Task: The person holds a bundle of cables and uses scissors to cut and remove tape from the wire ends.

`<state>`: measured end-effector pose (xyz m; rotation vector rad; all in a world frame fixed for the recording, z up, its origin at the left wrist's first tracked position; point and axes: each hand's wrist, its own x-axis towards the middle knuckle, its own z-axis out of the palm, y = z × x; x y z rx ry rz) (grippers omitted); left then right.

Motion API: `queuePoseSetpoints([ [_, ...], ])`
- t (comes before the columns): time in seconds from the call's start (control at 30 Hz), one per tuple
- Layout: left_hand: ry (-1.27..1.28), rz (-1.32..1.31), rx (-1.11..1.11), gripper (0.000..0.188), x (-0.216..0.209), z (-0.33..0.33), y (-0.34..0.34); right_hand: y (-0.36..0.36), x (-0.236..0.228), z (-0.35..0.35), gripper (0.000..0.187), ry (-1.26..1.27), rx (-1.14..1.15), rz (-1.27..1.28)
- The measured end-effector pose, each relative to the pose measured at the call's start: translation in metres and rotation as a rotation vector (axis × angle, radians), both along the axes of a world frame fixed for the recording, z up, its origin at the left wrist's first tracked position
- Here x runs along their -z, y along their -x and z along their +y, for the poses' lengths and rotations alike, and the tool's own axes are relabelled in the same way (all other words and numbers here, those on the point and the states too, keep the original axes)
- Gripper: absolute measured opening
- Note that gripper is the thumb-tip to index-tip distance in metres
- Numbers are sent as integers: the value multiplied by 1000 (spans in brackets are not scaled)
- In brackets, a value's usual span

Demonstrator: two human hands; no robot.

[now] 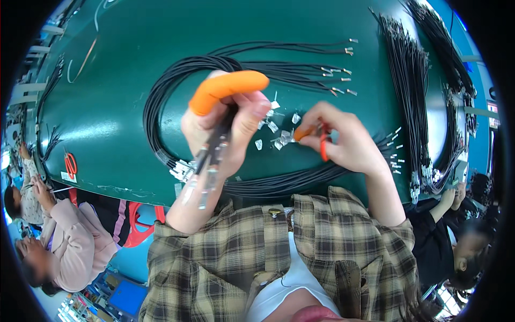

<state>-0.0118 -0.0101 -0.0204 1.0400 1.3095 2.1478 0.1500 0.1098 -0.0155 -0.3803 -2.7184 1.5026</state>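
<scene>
My left hand (240, 129) is closed around the end of a bundle of black cables (219, 140), with an orange finger cot (225, 88) on one finger. Metal terminals and clear sleeves stick out of the bundle toward my body. To the right, my right hand (346, 137) is curled around a small tool with red loop handles (324, 148), apparently scissors; its blades are hidden. Orange also covers a fingertip of that hand. Small clear plastic pieces (272, 127) lie scattered between my hands. A looped bundle of black cables (152, 115) rests on the table around my left hand.
Long black cable bundles (405, 75) lie along the right side of the green table (322, 21). Orange-handled scissors (71, 165) sit near its left edge, beside more cables (47, 107). One person (80, 241) sits at the left; another (437, 236) is at the right.
</scene>
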Motion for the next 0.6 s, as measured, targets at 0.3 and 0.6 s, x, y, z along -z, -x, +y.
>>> queuePoseSetpoints([
  [0.3, 204, 134, 53, 21, 10, 8, -8, 23, -38, -33, 35, 175, 258, 647],
  [0.6, 155, 479, 95, 25, 2, 8, -2, 24, -31, -22, 32, 68, 299, 756],
])
